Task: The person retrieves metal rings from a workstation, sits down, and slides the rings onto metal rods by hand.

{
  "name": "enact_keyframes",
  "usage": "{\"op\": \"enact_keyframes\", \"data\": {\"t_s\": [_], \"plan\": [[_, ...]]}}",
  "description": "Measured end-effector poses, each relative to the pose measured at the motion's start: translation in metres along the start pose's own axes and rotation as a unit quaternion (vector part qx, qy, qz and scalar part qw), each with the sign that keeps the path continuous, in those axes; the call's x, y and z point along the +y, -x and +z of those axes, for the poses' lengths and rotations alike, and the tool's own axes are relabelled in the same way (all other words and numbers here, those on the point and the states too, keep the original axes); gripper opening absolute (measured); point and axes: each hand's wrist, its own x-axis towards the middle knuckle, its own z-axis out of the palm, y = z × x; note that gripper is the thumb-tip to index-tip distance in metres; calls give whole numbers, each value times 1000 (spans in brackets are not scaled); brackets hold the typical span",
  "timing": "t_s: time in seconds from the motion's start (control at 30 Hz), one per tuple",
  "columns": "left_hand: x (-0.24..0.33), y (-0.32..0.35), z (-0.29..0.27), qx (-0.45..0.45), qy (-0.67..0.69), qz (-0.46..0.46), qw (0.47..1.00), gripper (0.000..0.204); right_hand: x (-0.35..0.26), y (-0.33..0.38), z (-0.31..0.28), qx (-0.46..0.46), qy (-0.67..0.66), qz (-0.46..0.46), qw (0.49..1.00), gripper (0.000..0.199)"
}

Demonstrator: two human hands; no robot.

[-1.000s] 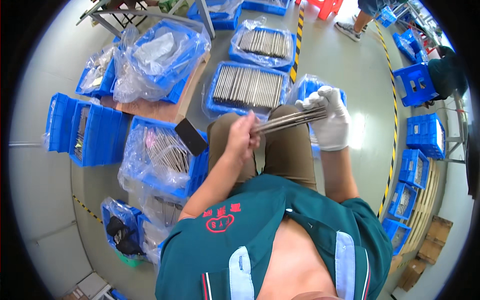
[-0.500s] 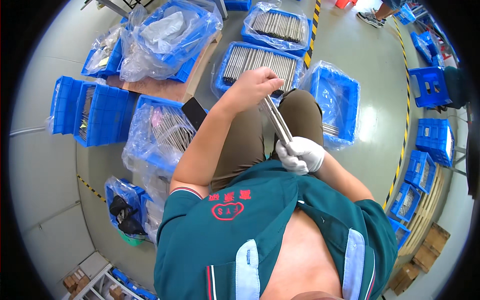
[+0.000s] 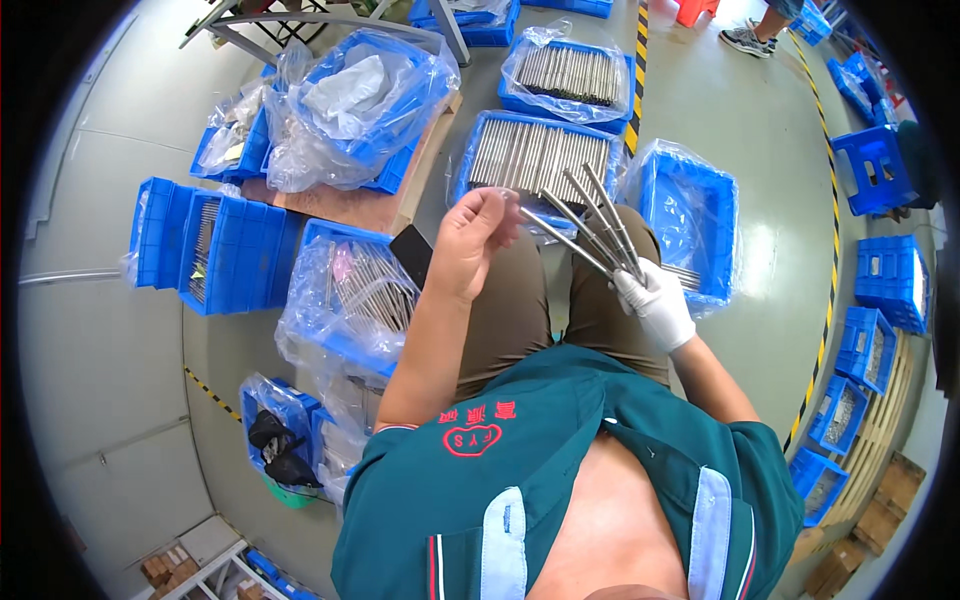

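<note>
Several slim metal rods [image 3: 597, 228] fan out above my lap. Their lower ends are gathered in my right hand [image 3: 655, 305], which wears a white glove and is closed round them. My left hand [image 3: 470, 240] is bare, with its fingers curled in at the upper end of the leftmost rod; its fingertips pinch that end, partly hidden. Just beyond my knees stands a blue crate [image 3: 462, 180] lined with clear plastic and packed with rows of similar rods. To the right of my knees is another lined blue crate [image 3: 735, 225] with a few rods at its near end.
Behind the rod crate stands a further filled crate [image 3: 630, 100]. Left of my legs, a plastic-covered crate [image 3: 310, 240] holds loose rods, with a dark phone-like slab [image 3: 411, 254] at its edge. Stacked blue crates [image 3: 240, 255] stand farther left. A person's shoe [image 3: 748, 42] shows at far right.
The rods have spread from a tight bundle into a fan. My left hand has moved left and nearer, my right hand to the right. The whole view has shifted slightly.
</note>
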Motion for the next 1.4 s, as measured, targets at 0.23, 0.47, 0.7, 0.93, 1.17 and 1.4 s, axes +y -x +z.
{"op": "enact_keyframes", "data": {"t_s": [0.23, 0.47, 0.7, 0.93, 1.17, 1.4], "plan": [[2, 6, 3, -88, 64, -12, 994, 34, -8, 5, -3, 31, 112, -50, 992, 21], [7, 13, 5, -100, 35, 6, 994, 30, -14, 11, -3, 73, 184, -103, 975, 19], [-16, 23, 25, -144, 10, -11, 989, 26, -29, 11, 9, 67, 145, -104, 982, 19], [-8, 30, 24, -112, -27, 43, 992, 29, -34, 6, 8, 60, 104, -57, 991, 23], [16, 12, -7, -66, 63, 86, 992, 40, -30, 7, -5, -23, 115, -27, 993, 31], [15, 6, -7, -162, 46, 80, 982, 35, -30, 10, -3, -64, 67, 11, 996, 32]]}}
